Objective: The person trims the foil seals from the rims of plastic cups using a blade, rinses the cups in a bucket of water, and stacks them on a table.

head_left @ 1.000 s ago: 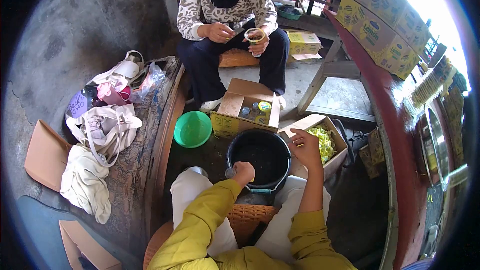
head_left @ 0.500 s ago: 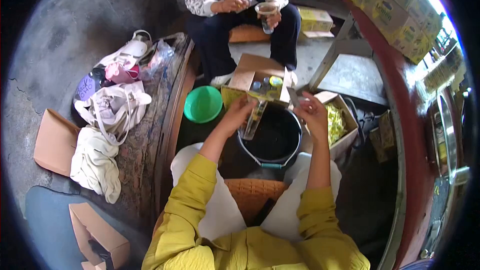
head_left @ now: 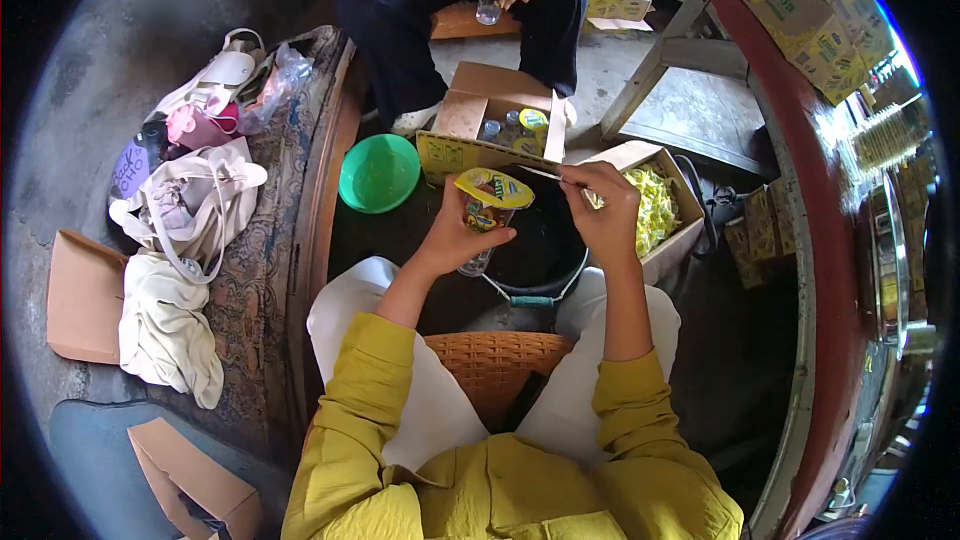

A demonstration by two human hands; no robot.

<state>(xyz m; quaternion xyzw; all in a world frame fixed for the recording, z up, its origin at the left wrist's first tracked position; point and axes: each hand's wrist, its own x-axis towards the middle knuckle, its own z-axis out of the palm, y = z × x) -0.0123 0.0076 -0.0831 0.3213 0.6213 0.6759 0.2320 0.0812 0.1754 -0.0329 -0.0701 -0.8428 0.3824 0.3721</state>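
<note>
My left hand (head_left: 446, 236) is closed around a clear plastic cup (head_left: 486, 217) with a yellow printed film lid, held over the bucket's left side. A thin knife (head_left: 540, 173) is pinched in my right hand (head_left: 606, 204), its blade pointing left towards the lid's right edge. Whether blade and lid touch, I cannot tell. Below both hands stands a black bucket (head_left: 552, 258) with a teal handle grip. Just beyond, an open cardboard box (head_left: 462, 155) holds several cups. To the right, another box (head_left: 684, 229) contains crumpled yellow film pieces (head_left: 650, 202).
Opposite me sits a person (head_left: 450, 25) holding a clear cup (head_left: 493, 0) and a thin tool. A green basin (head_left: 379, 173) stands left of the boxes. Bags (head_left: 205, 205) lie on the bench at left. Lemon-printed cartons (head_left: 790, 5) are stacked at upper right.
The cup in my left hand has turned from tilted to more upright, its lid now showing. My right hand has brought the knife nearer the lid. The view has shifted slightly.
</note>
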